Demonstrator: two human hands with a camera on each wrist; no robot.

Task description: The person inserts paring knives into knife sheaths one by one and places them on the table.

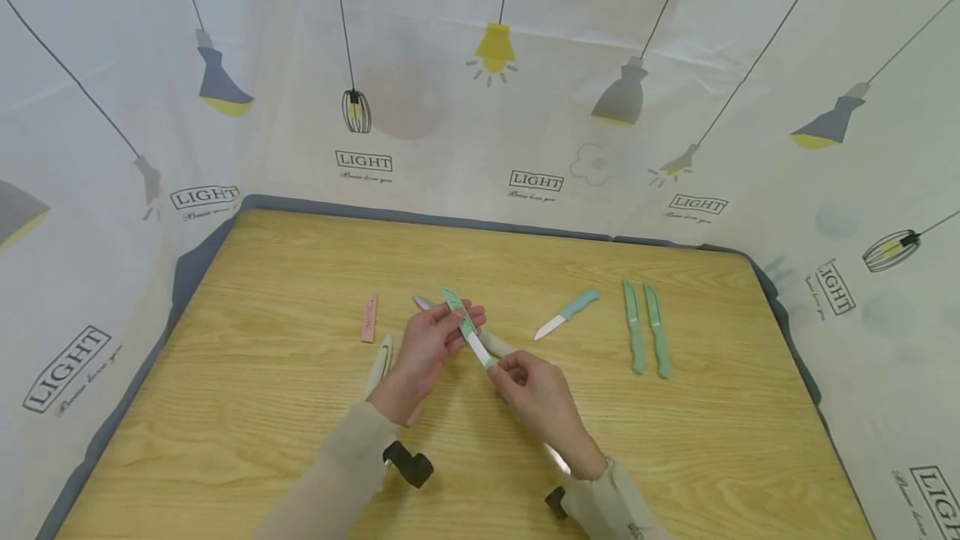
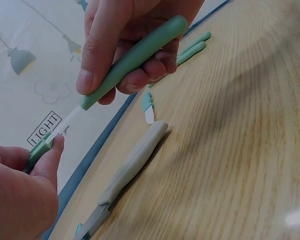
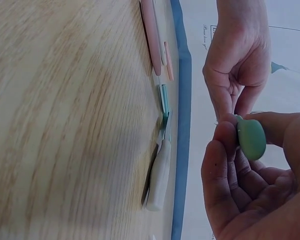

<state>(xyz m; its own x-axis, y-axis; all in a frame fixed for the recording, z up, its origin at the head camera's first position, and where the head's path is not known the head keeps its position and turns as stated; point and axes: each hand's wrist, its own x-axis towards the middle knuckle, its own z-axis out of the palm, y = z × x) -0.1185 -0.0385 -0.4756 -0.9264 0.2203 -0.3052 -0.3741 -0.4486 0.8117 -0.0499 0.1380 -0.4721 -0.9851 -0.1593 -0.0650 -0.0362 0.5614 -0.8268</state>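
Observation:
My left hand (image 1: 431,344) pinches a green blade sheath (image 1: 457,309) between thumb and fingers above the table. A knife's white blade (image 1: 478,350) reaches out of the sheath, its tip hidden inside. My right hand (image 1: 542,394) grips the knife's green handle (image 2: 140,55), which shows best in the left wrist view. Beneath the hands lies a knife with a beige handle (image 2: 135,162) and a grey blade. Beside the left wrist is a long beige item (image 1: 381,363), partly covered by the arm. A pink handle (image 3: 150,37) appears in the right wrist view.
A pink sheath (image 1: 369,317) lies left of the hands on the wooden table (image 1: 247,373). Rightward are a blue-handled knife (image 1: 567,313) with a bare white blade and two green knives, one nearer (image 1: 633,327) and one further right (image 1: 657,332). Printed cloth walls surround the table.

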